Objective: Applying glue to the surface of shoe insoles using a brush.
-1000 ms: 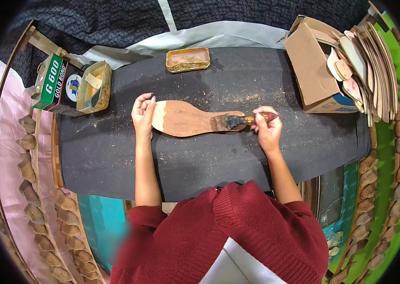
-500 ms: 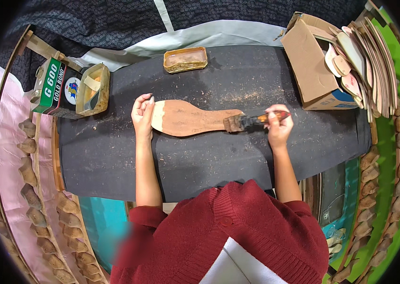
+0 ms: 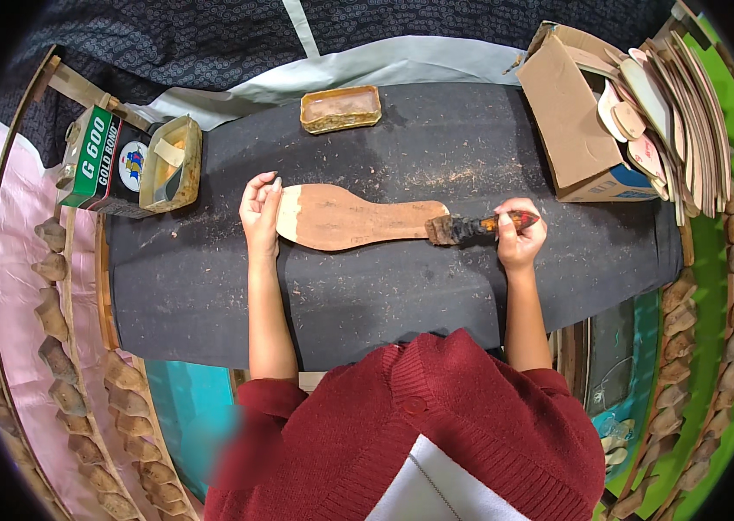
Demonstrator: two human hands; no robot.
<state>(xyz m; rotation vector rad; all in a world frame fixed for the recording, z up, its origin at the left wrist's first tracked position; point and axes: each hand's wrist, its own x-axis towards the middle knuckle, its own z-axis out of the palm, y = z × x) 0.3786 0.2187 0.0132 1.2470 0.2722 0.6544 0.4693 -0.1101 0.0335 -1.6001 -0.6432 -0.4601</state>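
Note:
A tan shoe insole (image 3: pixel 341 217) lies across the dark table, its wide end to the left with a pale, wavy-edged band at the tip. My left hand (image 3: pixel 261 215) pinches that wide end between thumb and fingers. In my right hand (image 3: pixel 520 233) is a paintbrush (image 3: pixel 471 229), its handle streaked orange and black. The brush's brown, matted bristles touch the narrow right end of the insole, partly covering its lower corner.
A shallow amber-stained tray (image 3: pixel 341 109) stands at the far middle. On the left are a green and black can (image 3: pixel 106 165) and a stained tub (image 3: pixel 171 165) holding a pale scraper-like piece. A cardboard box (image 3: pixel 588 122) with stacked insoles (image 3: pixel 688 122) stands far right. Shavings dot the table cloth (image 3: pixel 367 304).
My right hand and the brush have moved slightly to the right, so the bristles sit nearer the insole's narrow tip. My left hand and the insole have hardly shifted.

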